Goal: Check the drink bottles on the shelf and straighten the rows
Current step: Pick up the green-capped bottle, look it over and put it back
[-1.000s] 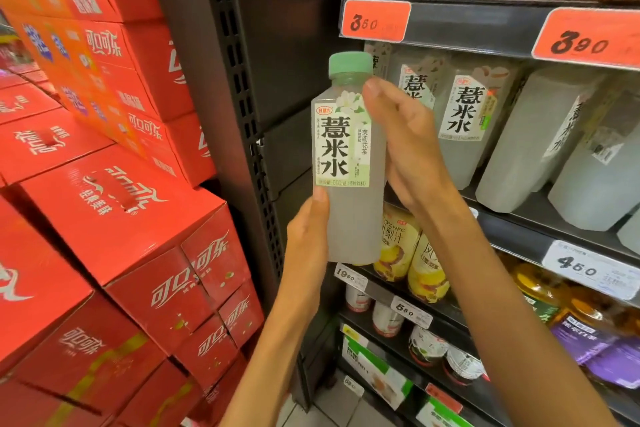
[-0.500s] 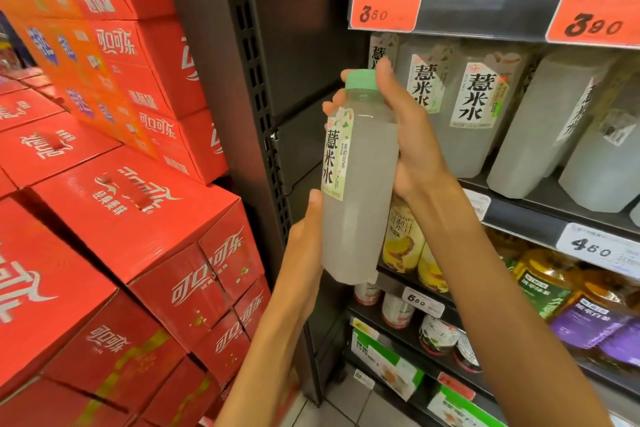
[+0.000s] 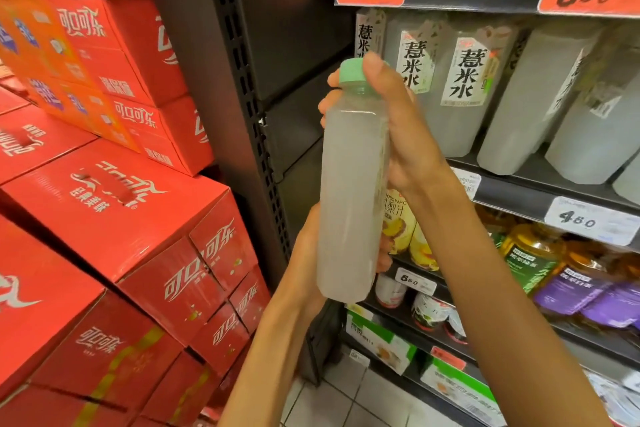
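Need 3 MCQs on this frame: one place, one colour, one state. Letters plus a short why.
1. Where is the held bottle?
A. Standing in its row on the shelf
B. Lifted in front of the shelving, off any shelf
C. Lying on the red boxes

2. What colour is its cap?
A. Green
B. Orange
C. White

3. Which way does the held bottle's printed label face?
A. Squarely toward the camera
B. Away, so a plain cloudy side shows
C. It has been peeled off and lies on the floor

Answers:
1 B: the right hand grips the bottle near the top and the left hand holds it low, clear of the shelf.
2 A: the cap is pale green.
3 B: no print shows on the side facing the camera, unlike the shelved bottles.
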A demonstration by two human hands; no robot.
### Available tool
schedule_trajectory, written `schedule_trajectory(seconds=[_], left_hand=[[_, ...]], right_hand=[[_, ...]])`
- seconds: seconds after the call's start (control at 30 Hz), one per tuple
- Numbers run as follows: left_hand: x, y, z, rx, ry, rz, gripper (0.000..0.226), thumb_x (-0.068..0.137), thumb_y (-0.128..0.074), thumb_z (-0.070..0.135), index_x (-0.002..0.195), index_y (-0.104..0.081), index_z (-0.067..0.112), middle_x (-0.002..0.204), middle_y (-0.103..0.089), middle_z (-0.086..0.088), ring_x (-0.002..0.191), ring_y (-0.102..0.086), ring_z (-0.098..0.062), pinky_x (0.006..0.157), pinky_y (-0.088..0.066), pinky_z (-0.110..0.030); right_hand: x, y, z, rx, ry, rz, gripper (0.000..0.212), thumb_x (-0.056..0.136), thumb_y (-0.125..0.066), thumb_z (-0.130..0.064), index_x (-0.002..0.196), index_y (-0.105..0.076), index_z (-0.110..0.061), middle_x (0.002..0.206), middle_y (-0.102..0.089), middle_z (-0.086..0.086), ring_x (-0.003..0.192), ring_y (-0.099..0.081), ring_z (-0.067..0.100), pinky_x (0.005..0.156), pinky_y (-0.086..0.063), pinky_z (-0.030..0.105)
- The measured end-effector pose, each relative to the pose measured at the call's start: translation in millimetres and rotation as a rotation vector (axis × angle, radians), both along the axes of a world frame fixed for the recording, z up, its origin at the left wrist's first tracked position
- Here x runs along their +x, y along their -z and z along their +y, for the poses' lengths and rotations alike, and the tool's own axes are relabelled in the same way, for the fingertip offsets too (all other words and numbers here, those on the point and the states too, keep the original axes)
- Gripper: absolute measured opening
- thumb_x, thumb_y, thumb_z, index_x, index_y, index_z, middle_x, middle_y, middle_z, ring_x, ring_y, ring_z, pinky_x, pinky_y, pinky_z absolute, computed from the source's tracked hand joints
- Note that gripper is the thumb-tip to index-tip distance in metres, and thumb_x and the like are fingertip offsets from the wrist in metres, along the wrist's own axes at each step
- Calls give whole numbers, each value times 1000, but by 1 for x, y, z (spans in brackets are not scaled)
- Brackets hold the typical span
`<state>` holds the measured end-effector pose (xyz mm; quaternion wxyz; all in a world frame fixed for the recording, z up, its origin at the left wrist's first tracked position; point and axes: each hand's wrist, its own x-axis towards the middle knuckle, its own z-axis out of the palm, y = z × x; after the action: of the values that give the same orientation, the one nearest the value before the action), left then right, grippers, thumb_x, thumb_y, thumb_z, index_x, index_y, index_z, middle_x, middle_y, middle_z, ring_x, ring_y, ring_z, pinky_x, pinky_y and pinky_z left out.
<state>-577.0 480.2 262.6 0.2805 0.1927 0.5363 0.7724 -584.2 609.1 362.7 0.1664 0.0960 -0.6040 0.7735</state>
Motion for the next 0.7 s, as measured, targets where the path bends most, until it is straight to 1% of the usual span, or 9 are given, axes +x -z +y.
schedule_trajectory(seconds=[0.07,0.13,0.2,0.3,0.37,0.43,0.57,0.63,0.7], left_hand=[[-1,-2,-2,-11,-3,66,38,96,-43,46,106,-73,25,96,-74,-7,85,-71,-22,69,-58,-30],[-4,-5,-7,-18,25,73,56,95,-27,63,123,-65,31,121,-68,2,112,-64,-15,86,-54,-24],[-5,-6,-8,-41,59,90,72,87,-19,75,133,-56,32,131,-62,4,122,-57,-14,95,-50,-22],[1,-5,6,-72,36,152,66,80,-26,79,131,-53,46,127,-64,10,116,-62,-13,83,-56,-25],[2,-3,15,-65,15,135,68,76,-29,81,132,-50,48,128,-63,9,115,-62,-14,88,-56,-30],[1,-1,21,-52,20,111,72,79,-25,79,137,-46,42,129,-63,1,113,-64,-20,92,-55,-36],[0,-5,33,65,70,27,71,86,-24,74,129,-57,29,113,-69,-11,94,-68,-27,85,-55,-49],[-1,-6,40,104,77,7,66,89,-23,71,124,-61,29,106,-70,-11,87,-68,-27,80,-55,-47],[-3,-6,44,99,80,7,66,92,-22,70,126,-59,27,105,-69,-13,85,-67,-29,77,-55,-46]], right_hand=[[1,-1,1,-1,49,5,29,89,-51,-41,90,-65,-15,76,-72,2,66,-66,14,62,-53,27],[2,1,3,29,126,17,25,91,-55,-38,90,-65,-14,77,-73,3,66,-67,14,62,-54,26],[2,4,4,86,202,19,20,93,-59,-34,91,-64,-15,78,-73,4,67,-68,14,64,-54,25],[1,7,6,177,275,-41,20,92,-62,-34,95,-64,-15,83,-73,8,69,-69,14,64,-54,25],[-1,6,11,233,295,-80,27,91,-63,-38,99,-65,-12,83,-74,5,69,-69,12,63,-53,22],[-1,3,21,220,268,-84,32,92,-60,-42,103,-64,-13,90,-75,1,75,-71,12,69,-55,23],[-1,6,39,-19,15,-114,49,88,-47,-43,122,-57,-8,116,-69,13,108,-66,31,97,-51,43],[-1,9,44,-127,-90,-148,52,91,-45,-39,128,-52,-3,121,-65,19,112,-63,35,97,-51,44],[-3,12,49,-180,-173,-156,41,95,-45,-32,122,-54,-3,114,-68,17,106,-66,33,89,-55,40]])
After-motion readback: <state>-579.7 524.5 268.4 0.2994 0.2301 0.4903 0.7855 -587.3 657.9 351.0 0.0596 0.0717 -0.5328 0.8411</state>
